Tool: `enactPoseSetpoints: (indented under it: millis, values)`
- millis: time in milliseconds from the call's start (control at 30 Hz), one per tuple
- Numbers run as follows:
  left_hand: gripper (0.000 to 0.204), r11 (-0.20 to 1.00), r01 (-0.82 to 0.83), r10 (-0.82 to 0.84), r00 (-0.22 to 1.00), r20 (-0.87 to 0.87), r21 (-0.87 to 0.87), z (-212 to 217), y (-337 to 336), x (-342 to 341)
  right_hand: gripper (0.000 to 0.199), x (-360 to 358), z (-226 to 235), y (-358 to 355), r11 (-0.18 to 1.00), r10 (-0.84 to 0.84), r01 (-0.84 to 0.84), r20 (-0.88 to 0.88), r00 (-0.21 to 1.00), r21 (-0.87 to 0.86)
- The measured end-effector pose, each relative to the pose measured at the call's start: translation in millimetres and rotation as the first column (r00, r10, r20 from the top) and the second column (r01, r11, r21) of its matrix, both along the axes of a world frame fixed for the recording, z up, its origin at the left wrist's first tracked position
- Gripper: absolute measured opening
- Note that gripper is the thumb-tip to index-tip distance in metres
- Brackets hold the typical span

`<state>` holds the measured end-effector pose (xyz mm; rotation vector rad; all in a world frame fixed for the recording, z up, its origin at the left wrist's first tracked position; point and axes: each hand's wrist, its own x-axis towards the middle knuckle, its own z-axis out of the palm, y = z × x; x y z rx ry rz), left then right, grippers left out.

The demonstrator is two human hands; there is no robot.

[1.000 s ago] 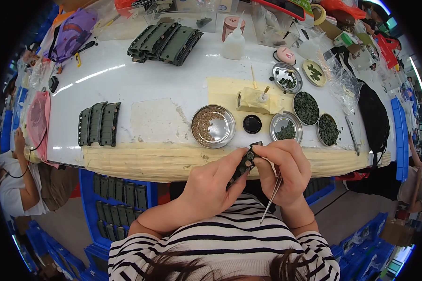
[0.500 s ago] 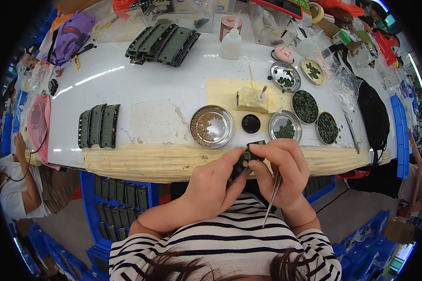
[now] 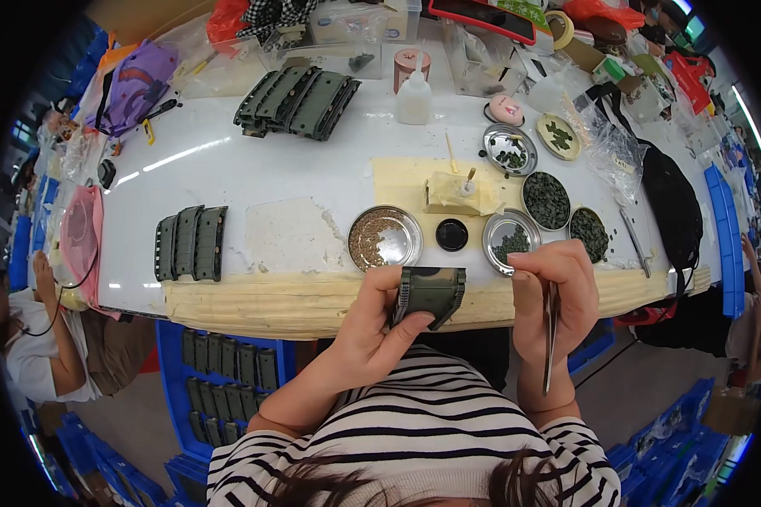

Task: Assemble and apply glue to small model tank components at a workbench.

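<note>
My left hand (image 3: pixel 370 329) holds a dark green ridged plastic part (image 3: pixel 431 293), turned flat toward me just in front of the table edge. My right hand (image 3: pixel 558 291) is to its right, fingers closed on metal tweezers (image 3: pixel 550 338) whose tips point down toward my body. The two hands are apart. Just beyond them stand a metal dish of small brownish pieces (image 3: pixel 385 237), a small black cap (image 3: pixel 451 234) and a metal dish of green bits (image 3: pixel 511 239).
The white table (image 3: pixel 228 169) carries three green parts (image 3: pixel 190 243) at left, a pile of the same parts (image 3: pixel 298 101) at the back, more dishes of green pieces (image 3: pixel 547 199), a white bottle (image 3: pixel 414 97) and bags. Blue crates (image 3: pixel 228 363) sit below. Another person (image 3: pixel 34 338) sits at left.
The hands have separated: my right hand with the tweezers has moved right, off the part. My left hand has turned the green part so its broad face shows.
</note>
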<state>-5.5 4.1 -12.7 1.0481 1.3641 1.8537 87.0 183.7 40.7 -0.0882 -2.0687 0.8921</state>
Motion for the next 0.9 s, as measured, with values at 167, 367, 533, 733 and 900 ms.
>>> enactPoseSetpoints:
  millis: [167,367,533,733,900]
  values:
    - [0.029,0.999,0.032,-0.030,0.999,0.044,-0.041,4,1,0,0.023,-7,6,1,0.998,0.067,-0.068,0.050,0.997,0.018]
    - [0.052,0.997,0.081,-0.079,0.984,0.158,-0.006,37,10,-2,0.026,-14,11,6,0.991,0.130,-0.126,0.109,0.985,-0.039]
    - [0.079,0.982,0.106,-0.183,0.715,0.674,0.154,27,13,-5,0.023,-18,13,15,0.987,0.157,-0.150,0.123,0.980,-0.065]
    - [0.072,0.991,0.088,-0.129,0.763,0.634,0.097,33,24,-15,0.022,-26,18,31,0.986,0.155,-0.142,0.159,0.975,-0.088]
    - [0.065,1.000,-0.008,0.012,0.808,0.589,-0.009,33,33,-11,0.031,-22,14,25,0.973,0.231,-0.225,0.140,0.963,-0.056]
